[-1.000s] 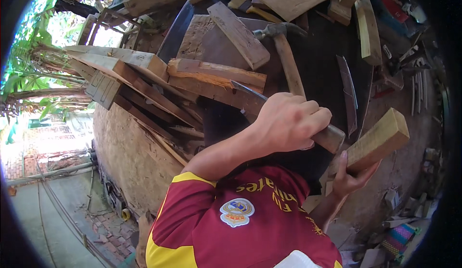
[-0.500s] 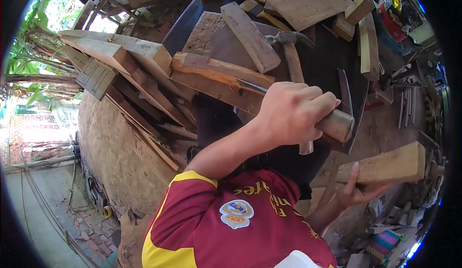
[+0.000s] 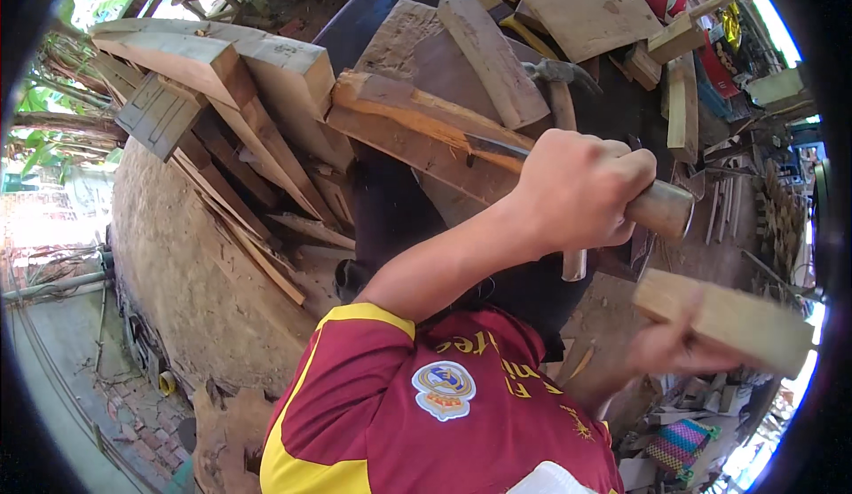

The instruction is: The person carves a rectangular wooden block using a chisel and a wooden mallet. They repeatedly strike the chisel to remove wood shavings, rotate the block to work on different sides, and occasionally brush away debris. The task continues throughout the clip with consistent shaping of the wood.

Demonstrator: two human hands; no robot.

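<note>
My left hand [image 3: 586,188] is wrapped round the handle of a chisel [image 3: 670,210]. Its dark blade lies along a reddish-brown piece of wood [image 3: 417,112], whose upper face has a pale, freshly cut strip. The butt of the handle sticks out to the right of my fist. At the lower right, my right hand [image 3: 679,349] grips a thick wooden block [image 3: 728,316], apart from the chisel; hand and block are smeared by motion. Beyond my left hand lies a claw hammer [image 3: 564,81], its handle partly hidden by that hand.
A loose plank [image 3: 493,59] and a wide board [image 3: 590,19] lie on the dark worktop beyond the workpiece. Long timbers [image 3: 257,59] lean at the left beside a large rounded tan mass [image 3: 169,245]. A woven, multicoloured item [image 3: 679,445] lies at the lower right.
The block in my right hand has tilted, its outer end now lower, and is blurred. The whole view has shifted, with the chisel and workpiece now farther right in the picture.
</note>
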